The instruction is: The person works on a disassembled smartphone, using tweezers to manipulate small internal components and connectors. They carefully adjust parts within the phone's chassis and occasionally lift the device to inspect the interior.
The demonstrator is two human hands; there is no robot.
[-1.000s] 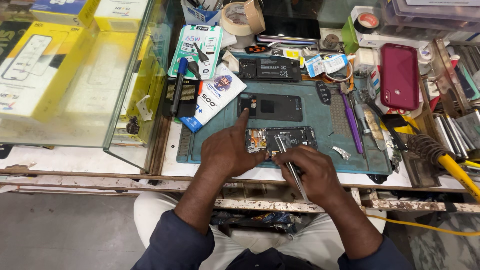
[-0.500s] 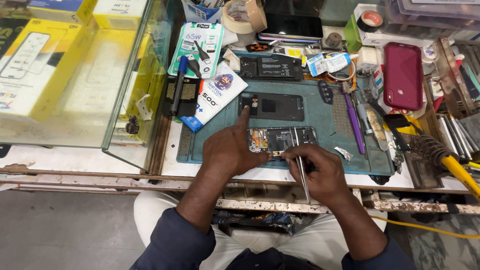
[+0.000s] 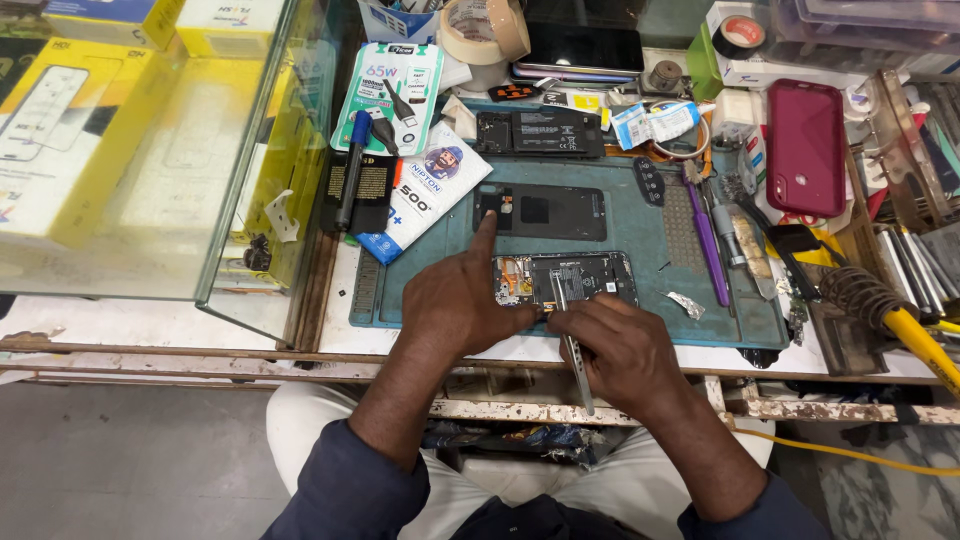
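Tweezers [image 3: 568, 345] sit pinched in our right hand [image 3: 625, 350], fingers closed on the steel shaft, with the tips down on the opened phone [image 3: 565, 279] and the long tail pointing back toward our lap. We take the teal work mat [image 3: 640, 215] as our landmark: the opened phone lies on its near half, close to the front edge, circuit side up. Our left hand [image 3: 455, 310] rests on the mat's near left part, its thumb pressing the phone's left end while the forefinger stretches out to touch the corner of the detached dark back cover [image 3: 545, 211], which lies just beyond the phone at the mat's middle. That hand grips nothing; it only pins.

We judge the phone to be light, flat and stiff, but fragile with its boards and thin ribbons bare, and it slides easily on the mat. It is best taken by its long metal edges, never by the exposed middle. The tweezers are slim, springy and smooth, so a hold at mid-shaft gives us the finest control.

A black battery [image 3: 540, 132] lies at the mat's far edge, a purple tool [image 3: 706, 240] along its right part, and a red phone [image 3: 805, 147] off its far right corner.
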